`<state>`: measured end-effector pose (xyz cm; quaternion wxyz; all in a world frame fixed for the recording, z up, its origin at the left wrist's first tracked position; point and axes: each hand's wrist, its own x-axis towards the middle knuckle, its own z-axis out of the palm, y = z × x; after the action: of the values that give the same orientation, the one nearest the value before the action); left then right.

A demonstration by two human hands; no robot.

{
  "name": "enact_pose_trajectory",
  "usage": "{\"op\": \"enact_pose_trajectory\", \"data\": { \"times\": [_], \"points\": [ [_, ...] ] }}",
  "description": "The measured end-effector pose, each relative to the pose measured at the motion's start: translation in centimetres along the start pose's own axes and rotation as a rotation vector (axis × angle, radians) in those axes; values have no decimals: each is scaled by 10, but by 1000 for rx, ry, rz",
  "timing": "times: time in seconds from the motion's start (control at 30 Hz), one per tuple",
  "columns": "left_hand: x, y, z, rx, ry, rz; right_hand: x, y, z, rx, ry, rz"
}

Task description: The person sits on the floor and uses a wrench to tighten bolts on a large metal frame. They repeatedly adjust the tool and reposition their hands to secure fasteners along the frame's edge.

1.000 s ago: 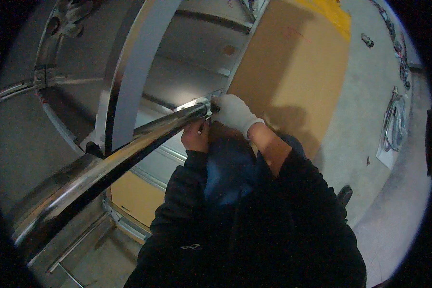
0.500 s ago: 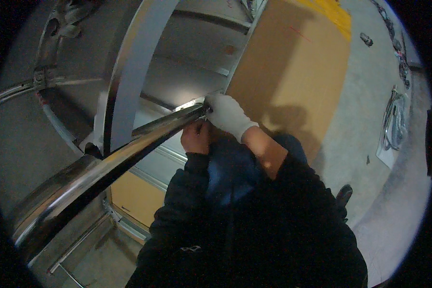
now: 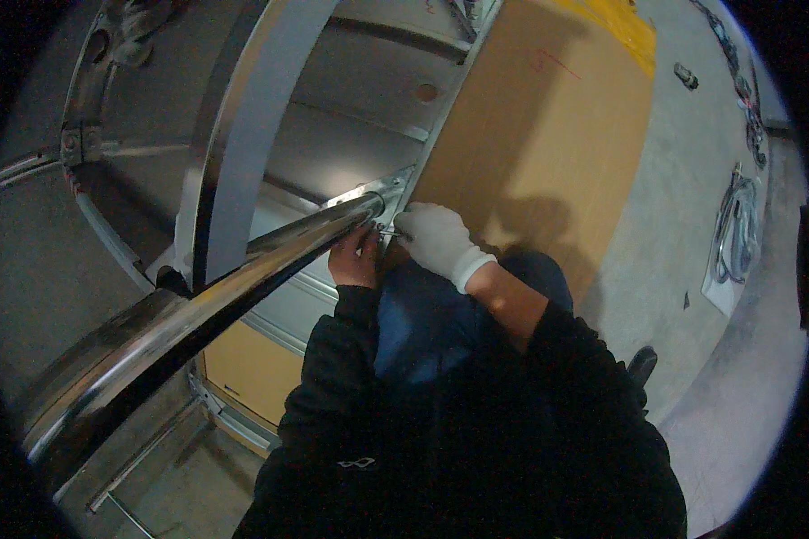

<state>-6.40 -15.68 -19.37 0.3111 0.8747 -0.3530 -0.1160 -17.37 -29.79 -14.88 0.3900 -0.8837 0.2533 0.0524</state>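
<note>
A shiny metal tube (image 3: pixel 243 286) runs from the lower left up to a flat metal bracket (image 3: pixel 389 189) on the frame. My left hand (image 3: pixel 355 259), bare, is closed just below the tube's far end, and part of its fingers is hidden under the tube. In my right hand (image 3: pixel 440 241), which wears a white glove, the fingers are pinched on a thin metal piece (image 3: pixel 389 234) that points toward the left hand. That piece is too small to name. What the left fingers hold is hard to make out.
A wide grey upright (image 3: pixel 256 135) rises on the left, before dark metal panels (image 3: pixel 355 76). Brown cardboard (image 3: pixel 530 117) with yellow wrap (image 3: pixel 625 31) lies along the right side. Farther right, a coiled cable (image 3: pixel 737 229) and a small dark object (image 3: pixel 686 75) rest on the floor.
My right hand has moved down and slightly right from the tube's end, uncovering the bracket and the thin metal piece. The left hand has shifted slightly left.
</note>
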Motion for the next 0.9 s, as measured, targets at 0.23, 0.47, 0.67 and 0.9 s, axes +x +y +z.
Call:
{"op": "enact_pose_trajectory", "data": {
  "times": [0.23, 0.47, 0.67, 0.9],
  "points": [
    [6, -3, 1, -25, -55, -12, 2, 4, 9, -30, 47, -22],
    [8, 3, 0, -143, -79, -120, 2, 3, 14, -143, 114, -66],
    [7, 6, -1, -15, -85, -92, 1, -2, 11, -118, 129, -40],
    [9, 14, -11, 113, -126, 106, 5, -9, 12, -119, 142, -50]
  ]
}}
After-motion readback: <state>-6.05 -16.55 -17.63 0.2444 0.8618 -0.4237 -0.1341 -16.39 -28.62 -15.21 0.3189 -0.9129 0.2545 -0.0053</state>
